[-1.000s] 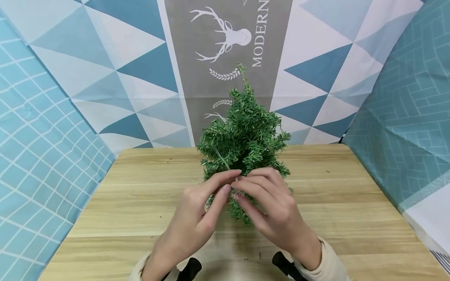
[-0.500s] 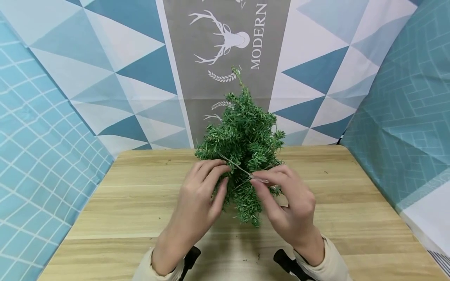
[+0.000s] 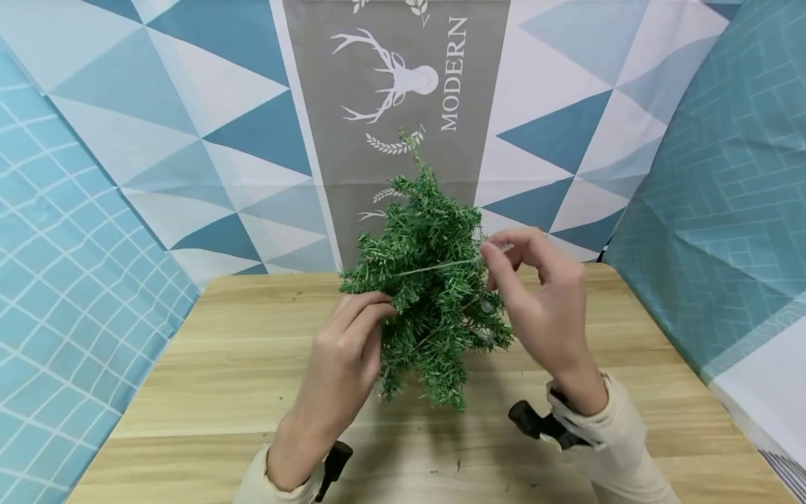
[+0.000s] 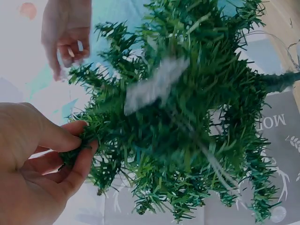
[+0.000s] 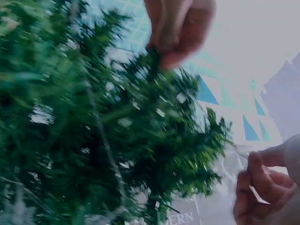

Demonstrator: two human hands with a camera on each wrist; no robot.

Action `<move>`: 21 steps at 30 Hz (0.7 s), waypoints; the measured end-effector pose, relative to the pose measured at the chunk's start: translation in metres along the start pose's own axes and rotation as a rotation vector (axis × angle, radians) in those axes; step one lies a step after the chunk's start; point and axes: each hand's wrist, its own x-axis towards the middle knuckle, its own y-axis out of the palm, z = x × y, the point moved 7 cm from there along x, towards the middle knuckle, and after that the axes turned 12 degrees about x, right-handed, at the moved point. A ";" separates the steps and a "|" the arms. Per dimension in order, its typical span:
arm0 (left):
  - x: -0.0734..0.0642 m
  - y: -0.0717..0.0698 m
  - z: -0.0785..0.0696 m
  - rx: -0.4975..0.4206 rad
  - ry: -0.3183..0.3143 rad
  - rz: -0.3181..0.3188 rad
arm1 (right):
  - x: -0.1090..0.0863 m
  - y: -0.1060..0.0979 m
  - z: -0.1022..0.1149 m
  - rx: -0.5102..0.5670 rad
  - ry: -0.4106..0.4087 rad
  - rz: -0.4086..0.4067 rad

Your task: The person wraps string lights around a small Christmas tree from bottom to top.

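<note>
A small green artificial Christmas tree (image 3: 434, 315) stands on the table, its thin tip leaning left. My left hand (image 3: 343, 350) is at its left front; in the left wrist view its thumb and fingers pinch a branch tip (image 4: 77, 147). To the right of the tree, my right hand (image 3: 544, 301) pinches a thin clear light-string wire (image 3: 434, 267), which runs stretched across the front branches. Another strand (image 5: 101, 126) crosses the greenery in the right wrist view. A blurred whitish piece (image 4: 154, 86) shows close up in the left wrist view; its kind is unclear.
The tree stands on a wooden table (image 3: 208, 392) with small dark bits scattered about. Behind it hangs a patterned cloth (image 3: 239, 140), with blue cloths (image 3: 69, 245) at the sides. Dark wrist mounts (image 3: 535, 420) show at the sleeves.
Both hands were together before the tree. My right hand has moved up and right, drawing the wire across the branches; my left hand has shifted slightly left.
</note>
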 end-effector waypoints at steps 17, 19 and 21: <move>0.002 -0.012 0.011 0.005 -0.020 -0.026 | 0.049 -0.008 -0.043 0.106 0.181 0.063; 0.003 -0.013 0.011 0.016 -0.020 -0.017 | 0.053 -0.003 -0.040 0.164 0.154 0.088; 0.005 -0.015 0.011 0.041 -0.018 -0.019 | 0.058 0.005 -0.035 0.212 0.116 0.125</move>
